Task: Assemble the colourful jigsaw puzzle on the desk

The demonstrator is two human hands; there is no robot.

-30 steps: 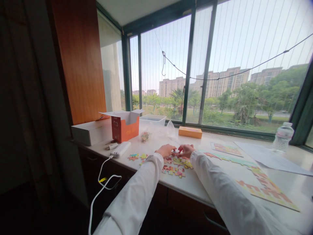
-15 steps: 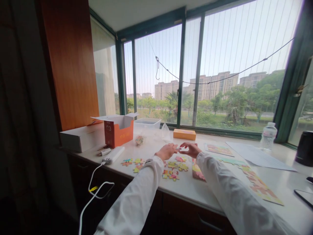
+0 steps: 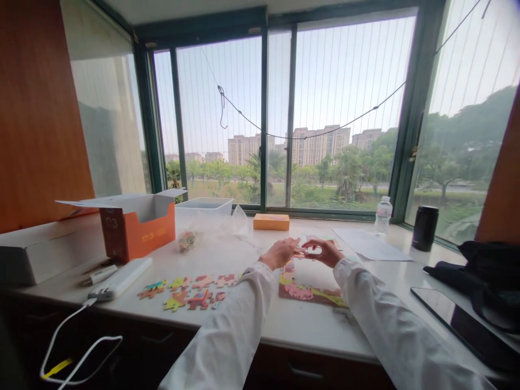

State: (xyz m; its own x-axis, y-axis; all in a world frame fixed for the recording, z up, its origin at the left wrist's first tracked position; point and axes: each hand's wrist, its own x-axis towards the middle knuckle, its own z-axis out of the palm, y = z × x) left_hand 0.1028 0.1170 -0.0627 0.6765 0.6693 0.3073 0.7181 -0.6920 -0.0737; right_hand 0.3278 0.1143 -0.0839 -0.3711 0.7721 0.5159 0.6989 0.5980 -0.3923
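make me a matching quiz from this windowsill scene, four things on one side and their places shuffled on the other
Things:
1. water bottle
2. open orange box
3. loose puzzle pieces
4. black tablet

Places:
A. near the front edge of the counter, left of the sleeves
B. far right, at the counter's near corner
C. by the window, right of the hands
D. far left, next to the white box

Pairs: 1-C, 2-D, 3-A, 4-B

Bright daylight through tall green-framed windows (image 3: 284, 119); white counter (image 3: 227, 254); wood wall panel (image 3: 36, 119).
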